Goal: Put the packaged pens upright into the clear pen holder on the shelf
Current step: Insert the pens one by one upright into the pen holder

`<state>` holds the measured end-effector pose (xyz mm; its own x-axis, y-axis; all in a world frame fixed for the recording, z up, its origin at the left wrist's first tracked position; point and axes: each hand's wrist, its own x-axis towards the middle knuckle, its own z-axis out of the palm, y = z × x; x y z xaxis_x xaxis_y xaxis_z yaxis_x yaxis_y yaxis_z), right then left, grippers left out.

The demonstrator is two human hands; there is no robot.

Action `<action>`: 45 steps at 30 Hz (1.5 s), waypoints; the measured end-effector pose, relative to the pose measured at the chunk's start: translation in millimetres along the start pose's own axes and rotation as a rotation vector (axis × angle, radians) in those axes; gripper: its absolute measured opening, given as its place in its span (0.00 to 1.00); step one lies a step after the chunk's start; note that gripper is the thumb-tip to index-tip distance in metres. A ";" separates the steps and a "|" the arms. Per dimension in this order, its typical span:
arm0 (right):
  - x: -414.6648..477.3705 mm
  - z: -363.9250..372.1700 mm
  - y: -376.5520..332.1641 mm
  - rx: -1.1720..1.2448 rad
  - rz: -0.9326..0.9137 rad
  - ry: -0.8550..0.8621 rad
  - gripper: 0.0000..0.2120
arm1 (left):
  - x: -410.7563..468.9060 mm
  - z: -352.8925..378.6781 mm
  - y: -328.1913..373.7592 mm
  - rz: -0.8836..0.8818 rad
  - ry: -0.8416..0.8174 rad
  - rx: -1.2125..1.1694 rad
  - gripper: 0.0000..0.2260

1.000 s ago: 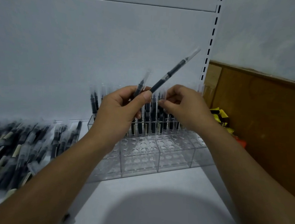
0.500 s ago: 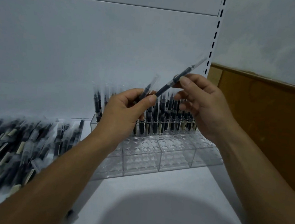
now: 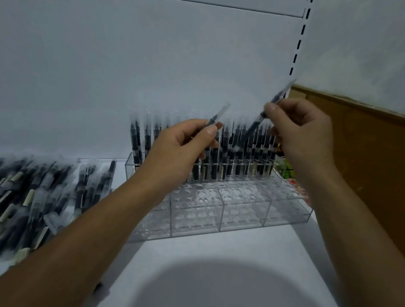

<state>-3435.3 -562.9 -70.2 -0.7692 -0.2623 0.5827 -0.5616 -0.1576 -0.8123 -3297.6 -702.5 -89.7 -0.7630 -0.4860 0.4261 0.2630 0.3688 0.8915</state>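
Head view — pen (image 3: pixel 256 121) in right grip (image 3: pixel 302 134)

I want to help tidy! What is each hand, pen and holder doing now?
Left hand: grips one clear-wrapped black pen, tilted.
Right hand: pinches another clear-wrapped black pen, slanted.
Clear plastic pen holder: back rows hold upright pens, front holes empty.
Loose pile of wrapped pens: lying flat on the white shelf.
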 end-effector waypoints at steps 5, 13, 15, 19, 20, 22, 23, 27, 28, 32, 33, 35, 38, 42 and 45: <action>1.0 5.0 11.5 -0.228 -0.029 -0.049 0.03 | -0.4 0.8 -1.0 0.014 -0.033 0.013 0.10; -0.5 11.1 19.1 -0.452 -0.065 -0.151 0.05 | -1.4 1.2 0.0 0.003 -0.069 -0.018 0.11; -1.3 12.2 21.8 -0.520 -0.049 -0.227 0.06 | -1.4 1.2 0.2 0.004 -0.071 -0.025 0.11; -3.2 11.9 23.2 -0.621 0.004 -0.370 0.08 | -0.2 1.2 -1.4 -0.008 -0.067 -0.016 0.12; -3.3 9.8 21.3 -0.626 0.004 -0.366 0.08 | 0.2 1.1 -2.1 -0.010 -0.058 -0.019 0.12; -3.2 4.0 16.1 -0.596 -0.009 -0.303 0.09 | 0.8 0.6 -2.8 -0.013 -0.034 -0.030 0.12; -3.6 1.4 12.4 -0.542 -0.017 -0.272 0.08 | 1.1 0.3 -2.9 -0.011 -0.023 -0.039 0.11; -12.3 4.4 -4.0 -0.152 -0.009 -0.392 0.07 | 1.2 0.8 -3.7 -0.021 -0.026 -0.082 0.12; -14.7 7.4 -5.3 -0.105 -0.009 -0.432 0.07 | 1.0 1.2 -3.6 -0.021 -0.039 -0.073 0.13; -16.5 17.2 -1.8 -0.028 -0.026 -0.449 0.04 | 0.9 0.9 -4.3 -0.013 -0.063 -0.046 0.14; -16.2 17.4 -1.1 -0.020 -0.032 -0.440 0.04 | 0.7 1.1 -4.2 -0.012 -0.075 -0.040 0.14; -16.1 16.5 -0.9 -0.002 -0.038 -0.433 0.04 | 0.3 2.3 -4.2 -0.005 -0.110 -0.014 0.13; -17.0 15.6 -3.7 0.021 -0.026 -0.435 0.03 | 0.3 2.5 -5.7 0.002 -0.119 0.017 0.12; -14.1 10.8 -10.1 0.151 0.044 -0.319 0.01 | -2.3 4.1 -6.7 0.051 -0.157 0.385 0.11; -6.3 1.1 -13.6 0.224 0.069 -0.131 0.02 | -4.4 8.1 -7.3 0.079 -0.300 0.721 0.19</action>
<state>-3422.5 -560.1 -62.8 -0.7492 -0.3979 0.5295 -0.4167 -0.3383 -0.8438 -3300.9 -696.6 -99.3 -0.9121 -0.2399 0.3324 -0.0467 0.8664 0.4972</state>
